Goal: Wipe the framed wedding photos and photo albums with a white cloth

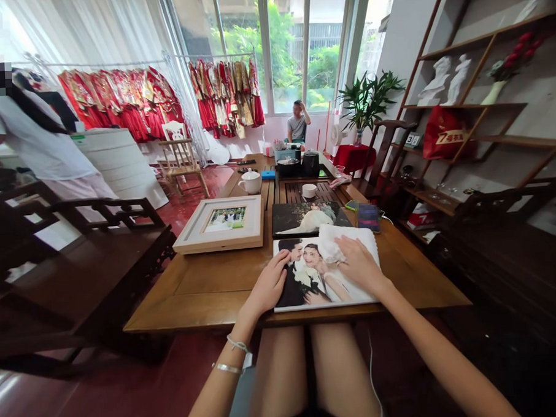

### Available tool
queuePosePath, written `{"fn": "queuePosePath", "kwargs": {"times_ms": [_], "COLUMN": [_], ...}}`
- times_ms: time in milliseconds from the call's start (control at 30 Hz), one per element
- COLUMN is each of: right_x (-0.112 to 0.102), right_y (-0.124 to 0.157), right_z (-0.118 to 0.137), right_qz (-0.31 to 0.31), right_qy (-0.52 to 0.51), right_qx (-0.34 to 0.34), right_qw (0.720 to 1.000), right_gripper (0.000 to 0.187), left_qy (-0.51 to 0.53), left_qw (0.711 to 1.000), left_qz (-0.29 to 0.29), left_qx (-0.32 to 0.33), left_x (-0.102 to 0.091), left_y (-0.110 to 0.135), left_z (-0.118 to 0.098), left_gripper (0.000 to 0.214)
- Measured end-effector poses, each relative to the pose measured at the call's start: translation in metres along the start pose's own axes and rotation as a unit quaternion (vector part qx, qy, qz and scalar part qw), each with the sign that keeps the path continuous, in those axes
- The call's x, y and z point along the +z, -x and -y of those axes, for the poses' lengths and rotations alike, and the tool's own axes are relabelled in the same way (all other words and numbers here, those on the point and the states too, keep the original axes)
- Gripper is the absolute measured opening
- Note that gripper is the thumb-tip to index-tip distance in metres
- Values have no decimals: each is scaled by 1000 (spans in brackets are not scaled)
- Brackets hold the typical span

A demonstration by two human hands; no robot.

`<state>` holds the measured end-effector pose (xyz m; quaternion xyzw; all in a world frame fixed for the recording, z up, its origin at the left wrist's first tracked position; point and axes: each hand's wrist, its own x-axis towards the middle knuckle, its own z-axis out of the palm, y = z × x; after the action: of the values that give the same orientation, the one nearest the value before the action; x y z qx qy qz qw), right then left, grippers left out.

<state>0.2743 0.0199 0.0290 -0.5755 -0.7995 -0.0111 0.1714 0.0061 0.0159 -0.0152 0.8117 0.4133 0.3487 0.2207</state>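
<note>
On the wooden table before me lies a wedding photo album (304,281), its cover showing a couple in a dark suit and a white dress. My left hand (272,281) rests on the album's left edge, fingers stretched out and holding nothing. My right hand (358,265) presses a bunched white cloth (328,240) onto the upper right of the cover, fingers over the cloth. The cloth hides that corner. Just behind sits a second, dark photo panel (290,219) with a figure in a white dress.
A white picture frame (191,232) lies to the left on the table (208,291). A phone (369,218) with a cable is at the right. Farther back stand a white lidded cup (250,182), a small bowl (309,190) and a dark pot (311,163). Two people are in the room.
</note>
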Motion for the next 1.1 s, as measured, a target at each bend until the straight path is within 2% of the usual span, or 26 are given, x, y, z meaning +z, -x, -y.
{"fn": "queuePosePath", "kwargs": {"times_ms": [100,267,367,433,500,700,833,933,1100], "right_x": [1,0,-2,-2,-2,-2,-4,-5,-6], "right_y": [21,77,90,84,67,8,0,20,76], "right_z": [19,81,105,106,95,25,-6,4,70], "right_qz": [2,43,53,53,46,-5,-13,3,39], "right_qy": [13,-13,-31,-42,-47,-17,-12,-12,-21], "right_qx": [-27,-157,-185,-167,-136,-38,-15,-36,-123], "right_qw": [1000,987,981,984,988,999,1000,999,991], "right_gripper": [58,69,67,64,63,54,55,58,67], "left_qy": [3,-1,8,14,14,8,11,7,-2], "left_qw": [1000,1000,1000,1000,1000,1000,1000,1000,1000], "left_qz": [-9,-7,-7,-7,-7,-1,-4,-11,-11], "left_qx": [9,9,14,16,16,10,4,3,8], "left_x": [0,-2,-3,-3,-2,1,1,1,0], "left_y": [0,0,0,0,0,1,1,1,1], "left_z": [0,-2,-3,-3,-2,3,2,1,-2], "left_gripper": [42,43,43,42,42,43,43,42,42]}}
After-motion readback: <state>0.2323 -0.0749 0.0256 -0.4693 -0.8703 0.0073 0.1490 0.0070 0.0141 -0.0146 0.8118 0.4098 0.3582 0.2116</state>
